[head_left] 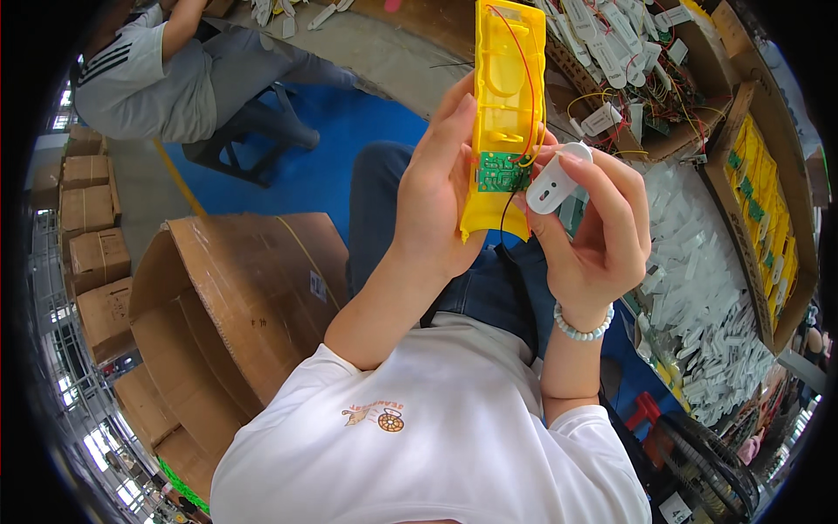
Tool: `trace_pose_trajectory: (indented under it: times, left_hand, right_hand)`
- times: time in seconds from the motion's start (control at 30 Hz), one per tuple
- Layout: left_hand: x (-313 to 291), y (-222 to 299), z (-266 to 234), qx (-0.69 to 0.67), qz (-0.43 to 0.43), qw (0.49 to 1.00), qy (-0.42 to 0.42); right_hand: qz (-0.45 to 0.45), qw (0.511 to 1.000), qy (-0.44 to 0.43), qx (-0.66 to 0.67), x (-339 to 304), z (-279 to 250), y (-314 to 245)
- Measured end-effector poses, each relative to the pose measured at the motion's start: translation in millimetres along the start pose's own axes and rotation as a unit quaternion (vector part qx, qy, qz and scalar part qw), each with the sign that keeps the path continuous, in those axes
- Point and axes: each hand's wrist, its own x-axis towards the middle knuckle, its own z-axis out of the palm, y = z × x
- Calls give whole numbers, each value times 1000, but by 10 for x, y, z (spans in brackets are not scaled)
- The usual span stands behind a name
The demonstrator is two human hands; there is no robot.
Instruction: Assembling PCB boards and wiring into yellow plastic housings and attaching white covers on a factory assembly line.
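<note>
My left hand (pixel 436 179) is closed around the lower part of a long yellow plastic housing (pixel 506 96), held upright with its hollow inside toward me. Near the housing's lower end lies a green circuit board (pixel 504 172), and a red wire (pixel 531 79) runs from it along the inside. A black wire hangs below the board. In my right hand (pixel 602 218) a white plastic piece (pixel 554 183), rounded at its end and with small slots, is pinched between thumb and fingers. It is right beside the board; whether they touch I cannot tell.
At the upper right, a box holds many white pieces with wires (pixel 611 39). A cardboard tray of yellow housings (pixel 755 218) stands beside a heap of small white parts (pixel 707 323). On my left is a large open carton (pixel 253 271). Another person (pixel 166 79) sits at the upper left.
</note>
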Motion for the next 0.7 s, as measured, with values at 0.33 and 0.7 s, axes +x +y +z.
trace_pose_trajectory:
  times: [0.33,0.7]
  left_hand:
    - [87,-82,-52,136,98,985,42]
    - [57,-145,9,254,135,954,81]
  right_hand:
    - [124,973,69,182,87,-330,-93]
    - [290,927,60,231,-113,-79,-118]
